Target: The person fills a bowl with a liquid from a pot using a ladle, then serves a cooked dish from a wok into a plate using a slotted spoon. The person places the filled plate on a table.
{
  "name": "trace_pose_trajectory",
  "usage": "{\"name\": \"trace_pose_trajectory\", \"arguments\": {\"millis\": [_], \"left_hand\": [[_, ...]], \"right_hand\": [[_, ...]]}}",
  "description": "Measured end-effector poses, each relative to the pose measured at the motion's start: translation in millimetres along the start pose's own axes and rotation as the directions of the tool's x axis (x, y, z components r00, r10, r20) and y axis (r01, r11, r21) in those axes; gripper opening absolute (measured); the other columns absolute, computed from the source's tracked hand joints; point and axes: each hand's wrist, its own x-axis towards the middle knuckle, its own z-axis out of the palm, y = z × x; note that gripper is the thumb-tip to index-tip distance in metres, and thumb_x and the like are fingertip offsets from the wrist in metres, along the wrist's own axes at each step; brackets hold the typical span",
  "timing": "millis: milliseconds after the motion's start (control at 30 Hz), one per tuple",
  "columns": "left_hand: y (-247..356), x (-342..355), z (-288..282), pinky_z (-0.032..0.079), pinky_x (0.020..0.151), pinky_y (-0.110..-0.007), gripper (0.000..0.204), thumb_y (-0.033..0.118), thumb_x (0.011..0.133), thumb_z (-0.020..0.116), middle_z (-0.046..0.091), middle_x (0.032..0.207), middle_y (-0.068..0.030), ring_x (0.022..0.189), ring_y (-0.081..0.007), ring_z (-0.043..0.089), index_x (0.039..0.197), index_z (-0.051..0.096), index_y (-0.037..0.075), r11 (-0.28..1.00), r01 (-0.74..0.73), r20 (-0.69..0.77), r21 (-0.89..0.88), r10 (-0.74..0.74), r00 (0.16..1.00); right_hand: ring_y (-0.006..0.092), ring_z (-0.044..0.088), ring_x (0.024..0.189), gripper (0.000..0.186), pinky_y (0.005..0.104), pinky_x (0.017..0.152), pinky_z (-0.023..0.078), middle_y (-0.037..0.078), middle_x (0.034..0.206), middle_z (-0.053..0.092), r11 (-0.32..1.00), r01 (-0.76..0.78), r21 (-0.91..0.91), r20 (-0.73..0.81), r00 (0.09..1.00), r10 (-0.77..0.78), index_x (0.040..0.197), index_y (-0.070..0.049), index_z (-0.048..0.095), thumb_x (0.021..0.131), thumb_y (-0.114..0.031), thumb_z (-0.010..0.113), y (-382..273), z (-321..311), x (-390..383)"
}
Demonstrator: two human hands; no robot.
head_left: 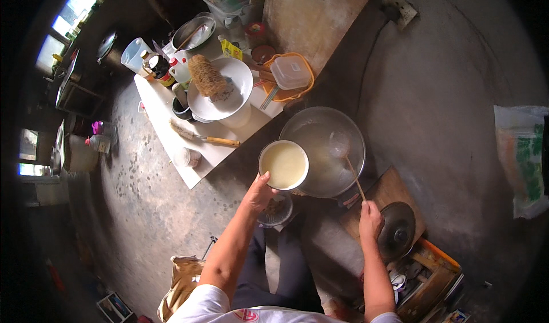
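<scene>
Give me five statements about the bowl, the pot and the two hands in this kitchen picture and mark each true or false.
1. The left hand holds a bowl of pale liquid. True.
2. The right hand is empty. False: it grips a long-handled ladle.
3. The ladle's scoop is down in the large metal pot. True.
4. The bowl stands on the white board. False: it is held at the pot's rim.
5. A brush lies on the white board. True.

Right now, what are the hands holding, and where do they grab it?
The left hand holds a white bowl of pale liquid by its near rim. The right hand grips the ladle at its handle end.
</scene>
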Motion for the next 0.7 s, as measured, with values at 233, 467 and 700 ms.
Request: {"name": "trace_pose_trajectory", "arguments": {"millis": [233,467,700], "left_hand": [[6,-29,-14,0.04,0.101,-0.042,0.061,0.038,0.087,0.065,0.053,0.134,-0.0075,0.121,-0.022,0.051,0.136,0.043,0.008,1.0,0.003,-0.038,-0.026,-0.004,0.999],[9,-52,-21,0.041,0.101,-0.043,0.068,0.038,0.085,0.068,0.051,0.135,-0.0077,0.124,-0.0236,0.049,0.138,0.039,0.008,0.999,0.03,-0.11,-0.022,-0.032,0.993],[13,-55,-21,0.042,0.1,-0.042,0.069,0.038,0.085,0.067,0.049,0.137,-0.0075,0.125,-0.0232,0.048,0.14,0.036,0.008,1.0,0.001,-0.093,-0.022,-0.003,0.996]], "right_hand": [[0.0412,0.062,0.073,0.028,0.0504,0.061,0.047,0.019,0.078,0.066,0.975,0.127,-0.184,0.075,0.991,-0.115,0.082,-0.008,0.063,0.094,-0.03,0.051,11,35,21],[0.009,0.046,0.051,0.024,0.0274,0.048,0.037,-0.001,0.058,0.049,0.936,-0.118,0.332,0.374,0.927,-0.016,0.083,-0.002,0.068,0.09,-0.023,0.06,5,73,-23],[-0.0004,0.029,0.044,0.027,0.0172,0.039,0.018,-0.009,0.057,0.039,0.599,-0.635,0.488,0.681,0.706,0.193,0.083,-0.004,0.066,0.094,-0.027,0.058,-26,35,-29]]}}
